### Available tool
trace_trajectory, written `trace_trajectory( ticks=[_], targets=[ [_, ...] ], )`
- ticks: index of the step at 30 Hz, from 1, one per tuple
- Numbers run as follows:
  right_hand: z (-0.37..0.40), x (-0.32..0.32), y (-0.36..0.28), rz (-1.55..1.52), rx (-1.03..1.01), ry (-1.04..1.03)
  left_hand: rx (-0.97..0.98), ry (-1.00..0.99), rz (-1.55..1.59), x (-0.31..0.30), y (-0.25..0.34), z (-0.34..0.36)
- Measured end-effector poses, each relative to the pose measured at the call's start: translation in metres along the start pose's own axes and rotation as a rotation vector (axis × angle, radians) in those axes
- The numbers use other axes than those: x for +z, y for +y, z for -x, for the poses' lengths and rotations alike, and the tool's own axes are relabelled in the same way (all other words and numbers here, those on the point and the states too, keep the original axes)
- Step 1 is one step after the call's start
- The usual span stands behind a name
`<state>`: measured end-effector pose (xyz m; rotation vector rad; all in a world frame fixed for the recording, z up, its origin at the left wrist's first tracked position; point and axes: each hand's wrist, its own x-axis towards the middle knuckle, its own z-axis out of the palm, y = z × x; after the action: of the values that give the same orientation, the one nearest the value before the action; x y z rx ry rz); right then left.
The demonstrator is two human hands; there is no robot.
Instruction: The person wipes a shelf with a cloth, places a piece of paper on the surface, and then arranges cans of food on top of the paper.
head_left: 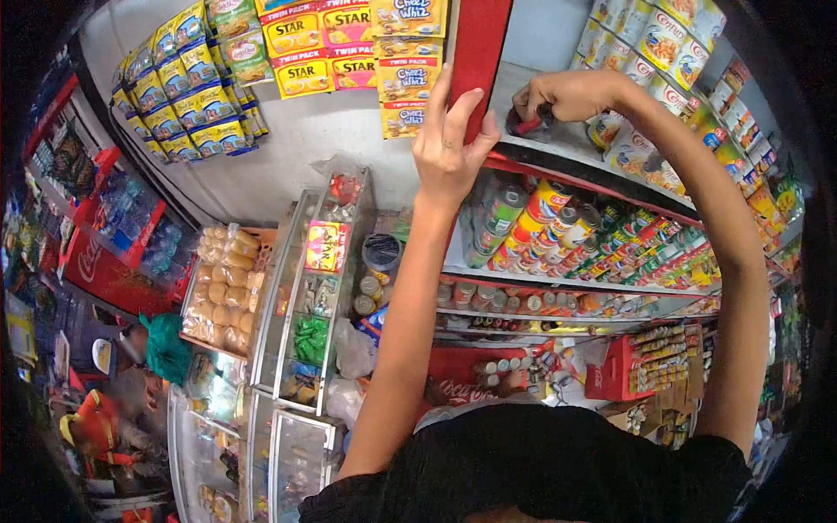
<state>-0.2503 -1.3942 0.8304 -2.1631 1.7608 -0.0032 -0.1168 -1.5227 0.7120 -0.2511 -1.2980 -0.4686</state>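
My left hand is raised with its fingers apart, beside the hanging Cheez Whiz packets and in front of the red post. It holds nothing that I can see. At the upper shelf, my right hand has its fingers curled round a small dark red item in what looks like clear plastic. The bent fingers partly hide this item. To the right of my right hand stand stacked Century packs. Under that shelf are rows of cans.
Yellow snack packets and Star packets hang at the upper left. Below stand bread packs, glass display cases and a red Coca-Cola cooler. A person in orange is at the lower left.
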Motion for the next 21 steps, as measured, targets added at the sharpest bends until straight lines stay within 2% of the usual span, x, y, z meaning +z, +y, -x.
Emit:
trace_trajectory(
  ticks=[1, 3, 4, 6, 8, 10, 12, 14, 15, 16, 18, 20, 21],
  targets=[
    [0.002, -0.005, -0.006, 0.003, 0.011, -0.003, 0.003, 0.004, -0.010, 0.001, 0.000, 0.000],
    [0.010, -0.016, -0.016, 0.093, 0.479, -0.139, -0.003, 0.023, 0.000, 0.003, 0.001, 0.002],
    [0.016, -0.017, -0.022, 0.089, 0.493, -0.136, -0.008, 0.040, 0.000, 0.005, 0.002, 0.002],
    [0.028, -0.020, -0.036, 0.016, 0.748, 0.115, -0.025, 0.047, 0.012, 0.005, 0.008, 0.003],
    [0.039, -0.023, -0.060, 0.028, 0.736, 0.157, -0.077, 0.031, 0.018, 0.005, 0.011, 0.003],
    [0.044, -0.023, -0.089, -0.061, 0.929, 0.312, -0.090, 0.023, 0.020, 0.004, 0.012, 0.004],
    [0.053, -0.024, -0.100, -0.125, 0.885, 0.321, -0.088, 0.013, 0.003, 0.004, 0.013, 0.003],
    [0.053, -0.021, -0.131, -0.047, 1.039, 0.460, -0.106, -0.007, 0.006, 0.004, 0.015, 0.004],
    [0.060, -0.014, -0.127, -0.040, 0.920, 0.503, -0.115, -0.004, -0.006, 0.004, 0.016, 0.004],
    [0.064, -0.005, -0.129, -0.056, 0.930, 0.505, -0.128, -0.004, -0.019, 0.002, 0.018, 0.005],
    [0.065, 0.023, -0.141, 0.014, 0.705, 0.516, -0.136, -0.003, -0.024, 0.003, 0.016, 0.007],
    [0.058, 0.059, -0.137, -0.100, 0.557, 0.291, -0.101, 0.010, -0.010, 0.004, 0.012, 0.008],
    [0.056, 0.083, -0.133, -0.226, 0.452, 0.289, -0.095, 0.058, 0.017, 0.007, 0.010, 0.009]
  ],
)
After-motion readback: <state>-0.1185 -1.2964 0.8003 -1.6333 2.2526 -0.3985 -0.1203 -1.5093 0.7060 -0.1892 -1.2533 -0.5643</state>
